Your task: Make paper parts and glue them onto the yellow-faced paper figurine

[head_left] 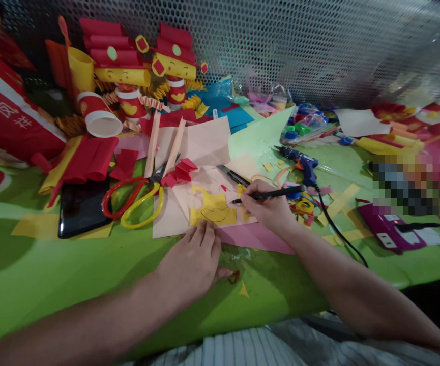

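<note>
My right hand (267,206) grips a black pen (276,193), its tip just above the right part of a yellow paper scrap (215,207). A dark outline shaped like an ingot or a pair of lips is drawn on that scrap. With fingers laid flat, my left hand (195,254) presses on the scrap's lower edge. Pale peach paper (170,216) lies beneath, and a pink sheet (256,239) sticks out below it. Scissors (143,198) with red and yellow handles rest to the left, blades partly hidden by paper strips.
A blue glue gun (303,162) lies at right, its cord trailing towards a purple power strip (389,229). At left is a black phone (84,208). Paper-cup figures (128,96) with red hats stand at the back beside a tipped cup (99,119). Scraps litter the green table (128,274).
</note>
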The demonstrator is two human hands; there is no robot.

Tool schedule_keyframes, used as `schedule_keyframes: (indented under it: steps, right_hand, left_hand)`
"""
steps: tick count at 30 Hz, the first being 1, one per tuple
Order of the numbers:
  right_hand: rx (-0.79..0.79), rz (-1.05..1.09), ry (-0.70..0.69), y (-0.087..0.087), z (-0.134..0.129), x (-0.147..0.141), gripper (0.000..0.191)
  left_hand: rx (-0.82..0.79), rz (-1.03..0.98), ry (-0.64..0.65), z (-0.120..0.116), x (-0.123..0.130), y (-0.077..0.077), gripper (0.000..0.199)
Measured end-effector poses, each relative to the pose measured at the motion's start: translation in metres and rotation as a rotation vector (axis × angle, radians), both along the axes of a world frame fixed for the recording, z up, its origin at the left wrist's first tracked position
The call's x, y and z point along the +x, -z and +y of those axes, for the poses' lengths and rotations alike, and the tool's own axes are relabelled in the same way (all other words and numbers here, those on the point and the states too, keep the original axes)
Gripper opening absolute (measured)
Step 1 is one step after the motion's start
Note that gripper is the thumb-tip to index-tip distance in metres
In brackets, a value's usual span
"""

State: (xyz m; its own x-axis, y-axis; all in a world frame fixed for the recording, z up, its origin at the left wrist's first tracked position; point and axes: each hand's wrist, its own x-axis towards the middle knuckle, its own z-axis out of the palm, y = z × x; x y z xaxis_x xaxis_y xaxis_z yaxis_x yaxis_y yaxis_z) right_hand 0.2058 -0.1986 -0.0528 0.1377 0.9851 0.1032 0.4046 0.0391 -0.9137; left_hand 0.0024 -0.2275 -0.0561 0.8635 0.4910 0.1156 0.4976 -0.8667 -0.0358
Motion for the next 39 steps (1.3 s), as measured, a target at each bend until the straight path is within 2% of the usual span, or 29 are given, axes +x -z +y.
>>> schedule_keyframes:
  steps: [3,8,16,28,34,39]
  right_hand:
    - [0.041,0.02,-0.002,0.0,0.0,0.001,0.017]
    - [0.054,0.051,-0.089,-0.001,-0.004,-0.004,0.018]
    - [-0.012,0.1,-0.138,-0.001,-0.006,-0.018,0.024]
    - [-0.118,0.186,-0.08,-0.001,-0.004,-0.013,0.027]
    - [-0.012,0.042,-0.126,0.001,-0.003,-0.013,0.017]
    - [0.033,0.006,-0.137,0.001,-0.002,-0.015,0.013]
  left_hand:
    - [-0.003,0.0,-0.001,0.0,0.0,0.0,0.058]
    - [0.033,0.038,-0.009,-0.001,0.0,-0.002,0.057]
    - [-0.013,-0.017,-0.007,0.0,0.001,0.0,0.056]
    - [0.001,0.006,-0.01,0.001,0.001,-0.001,0.056]
    - [0.003,0.002,0.002,0.0,0.0,0.0,0.055]
    - [0.024,-0.005,0.007,0.0,0.001,0.0,0.056]
